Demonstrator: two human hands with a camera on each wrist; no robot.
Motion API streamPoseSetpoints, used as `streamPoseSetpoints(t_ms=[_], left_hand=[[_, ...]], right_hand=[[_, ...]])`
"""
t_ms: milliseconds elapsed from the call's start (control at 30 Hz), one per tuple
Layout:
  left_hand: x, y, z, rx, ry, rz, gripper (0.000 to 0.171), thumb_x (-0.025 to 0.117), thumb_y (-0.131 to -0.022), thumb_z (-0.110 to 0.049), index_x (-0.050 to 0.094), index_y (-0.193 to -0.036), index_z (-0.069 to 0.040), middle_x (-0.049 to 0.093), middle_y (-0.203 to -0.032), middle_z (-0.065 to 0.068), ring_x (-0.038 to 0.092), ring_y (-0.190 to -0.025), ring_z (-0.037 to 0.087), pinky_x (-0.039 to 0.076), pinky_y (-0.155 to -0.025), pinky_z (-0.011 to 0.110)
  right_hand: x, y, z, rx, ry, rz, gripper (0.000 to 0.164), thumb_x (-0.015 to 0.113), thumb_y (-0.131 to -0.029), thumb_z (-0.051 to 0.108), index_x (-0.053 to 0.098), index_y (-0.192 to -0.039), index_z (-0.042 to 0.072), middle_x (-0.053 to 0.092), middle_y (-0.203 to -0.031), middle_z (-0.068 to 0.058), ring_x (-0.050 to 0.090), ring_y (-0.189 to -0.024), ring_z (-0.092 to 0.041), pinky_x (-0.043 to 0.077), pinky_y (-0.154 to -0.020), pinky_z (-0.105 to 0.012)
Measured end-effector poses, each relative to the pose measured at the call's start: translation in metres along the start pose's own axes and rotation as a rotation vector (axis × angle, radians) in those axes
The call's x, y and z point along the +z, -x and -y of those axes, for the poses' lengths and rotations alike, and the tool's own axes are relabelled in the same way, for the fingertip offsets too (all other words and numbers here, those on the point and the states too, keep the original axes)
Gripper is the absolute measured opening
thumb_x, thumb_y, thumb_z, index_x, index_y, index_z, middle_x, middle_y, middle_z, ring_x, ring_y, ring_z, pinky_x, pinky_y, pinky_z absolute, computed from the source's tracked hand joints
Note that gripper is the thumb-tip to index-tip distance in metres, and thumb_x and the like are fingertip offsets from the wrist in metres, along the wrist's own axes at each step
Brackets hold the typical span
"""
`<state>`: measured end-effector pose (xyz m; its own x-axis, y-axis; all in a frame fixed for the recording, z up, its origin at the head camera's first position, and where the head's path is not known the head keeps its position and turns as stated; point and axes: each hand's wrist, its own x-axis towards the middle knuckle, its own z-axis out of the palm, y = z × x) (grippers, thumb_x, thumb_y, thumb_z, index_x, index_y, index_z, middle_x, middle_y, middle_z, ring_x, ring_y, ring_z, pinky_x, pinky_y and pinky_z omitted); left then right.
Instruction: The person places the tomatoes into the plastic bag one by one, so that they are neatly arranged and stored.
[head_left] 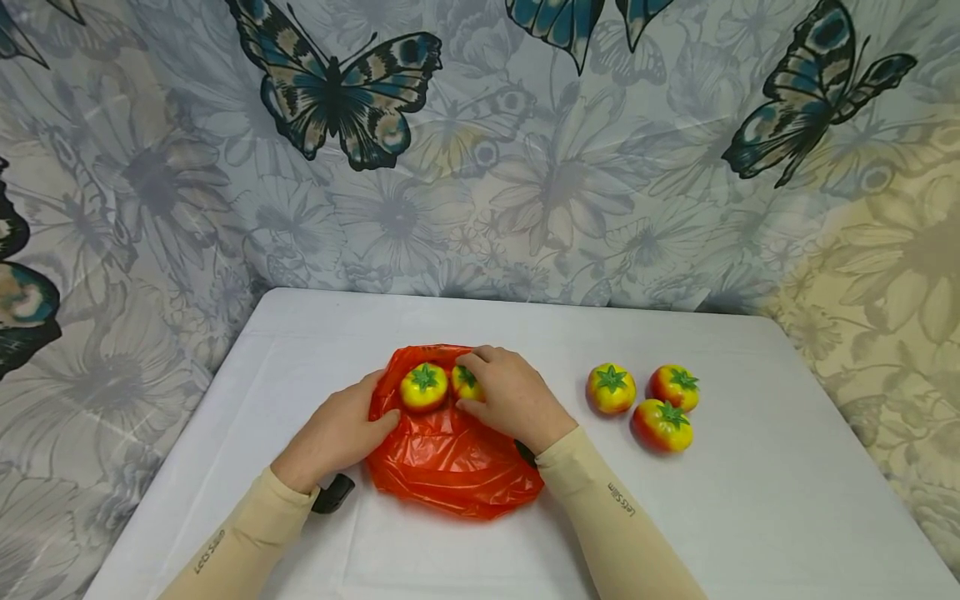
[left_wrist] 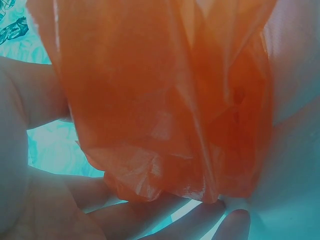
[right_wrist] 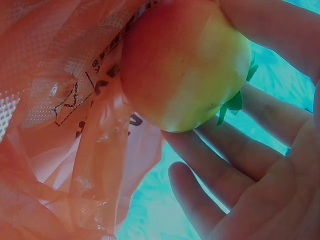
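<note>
Beige fabric sleeves (head_left: 240, 533) either side of crumpled red plastic bag (head_left: 457, 462). 3 round red-yellow fruits (head_left: 663, 426), green star-shaped tops, right of bag on white-covered bench (head_left: 787, 467), nearer right hand (head_left: 513, 396). That hand, part-closed, holds matching fruit (head_left: 467, 383) over bag's mouth; left hand (head_left: 337, 437) grips bag's left edge. Another fruit (head_left: 423, 389) sits inside bag's mouth.

On head cam I've got L forearm (head_left: 234, 535) angled in from 7–8 o'clock, R forearm (head_left: 621, 512) from approx 5, both sleeved. L hand (head_left: 337, 432) aims 1–2 o'clock, thumb (head_left: 381, 427) apart from fingers (left_wrist: 132, 217), gripping. R hand (head_left: 517, 393) aims 10 o'clock, thumb below fingers, pinching; R wrist cam shows lower fingers (right_wrist: 210, 164) splayed w/ gaps.
</note>
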<state>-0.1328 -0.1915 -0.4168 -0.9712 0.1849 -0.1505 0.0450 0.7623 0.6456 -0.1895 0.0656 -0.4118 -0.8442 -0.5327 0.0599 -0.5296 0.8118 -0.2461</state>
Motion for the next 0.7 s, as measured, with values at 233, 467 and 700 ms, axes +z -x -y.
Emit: streamPoseSetpoints(t_ms=[233, 467, 700], left_hand=[[0.0014, -0.0009, 0.0010, 0.002, -0.008, -0.006, 0.069, 0.063, -0.105, -0.029, 0.039, -0.166, -0.006, 0.063, -0.154, 0.015, 0.066, -0.134, 0.033, 0.054, -0.113, 0.060], [0.0009, 0.0005, -0.0009, 0.010, -0.009, -0.001, 0.070, 0.063, -0.105, -0.030, 0.039, -0.166, -0.005, 0.063, -0.154, 0.016, 0.066, -0.134, 0.034, 0.054, -0.113, 0.060], [0.0014, 0.0001, -0.0009, 0.009, -0.009, 0.002, 0.071, 0.063, -0.105, -0.029, 0.038, -0.166, -0.005, 0.062, -0.155, 0.016, 0.065, -0.136, 0.035, 0.053, -0.114, 0.061]], right_hand=[[0.0013, 0.0001, -0.0005, 0.005, -0.003, 0.000, 0.056, 0.084, -0.095, 0.036, 0.068, -0.143, 0.014, 0.070, -0.139, -0.009, 0.068, -0.124, -0.029, 0.057, -0.111, -0.048], [0.0021, 0.0002, -0.0007, 0.012, 0.002, 0.008, 0.056, 0.084, -0.095, 0.037, 0.067, -0.144, 0.015, 0.069, -0.140, -0.008, 0.068, -0.124, -0.029, 0.059, -0.108, -0.049], [0.0027, 0.0005, -0.0009, -0.002, -0.003, 0.002, 0.055, 0.084, -0.094, 0.036, 0.068, -0.143, 0.015, 0.070, -0.139, -0.008, 0.069, -0.122, -0.029, 0.059, -0.107, -0.049]])
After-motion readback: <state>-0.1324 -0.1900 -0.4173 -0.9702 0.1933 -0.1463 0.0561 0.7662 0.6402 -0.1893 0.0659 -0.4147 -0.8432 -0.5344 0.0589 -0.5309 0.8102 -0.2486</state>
